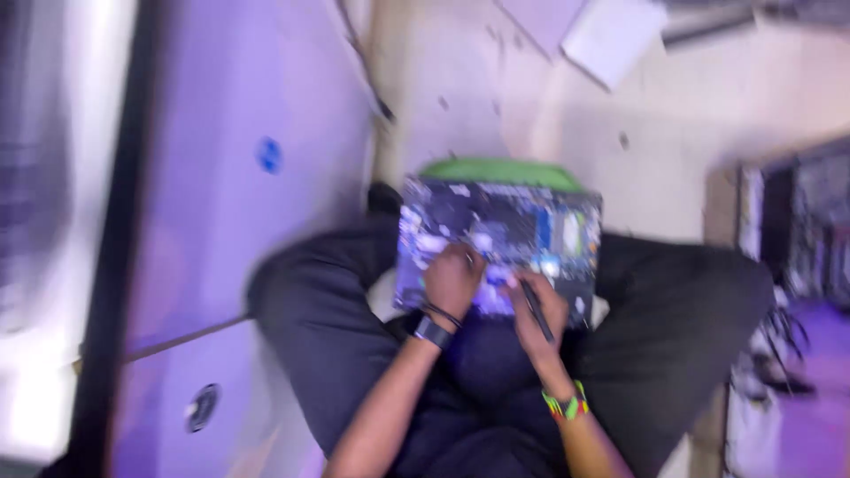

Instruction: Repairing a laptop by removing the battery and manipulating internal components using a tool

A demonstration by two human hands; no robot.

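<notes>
Both hands rest on an opened laptop (498, 243) that lies across the lap of a person sitting cross-legged in dark trousers (310, 310). Its exposed board, blue and grey with small parts, shows just beyond the fingers.

Left hand (452, 281) lies palm down on the near left part of the board, fingers curled onto it; the blur hides whether it grips anything. A black watch (432, 332) and a thin band sit on its wrist.

Right hand (536, 310) is closed around a thin dark tool (537, 310), held like a pen, its tip pointing up toward the board close beside the left hand's fingers. A bright green and orange wristband (567, 405) circles that wrist.

Beyond the laptop, past both hands, a green edge (500, 171) peeks out from under it. Farther off on the pale floor (673, 106) lies a white sheet (613, 35). Left of the left hand stretches a wide pale panel (221, 133) with a blue round mark (269, 155), crossed by a dark bar (124, 221). Right of the right hand, well apart, sits a dark cluttered shape, too blurred to make out.
</notes>
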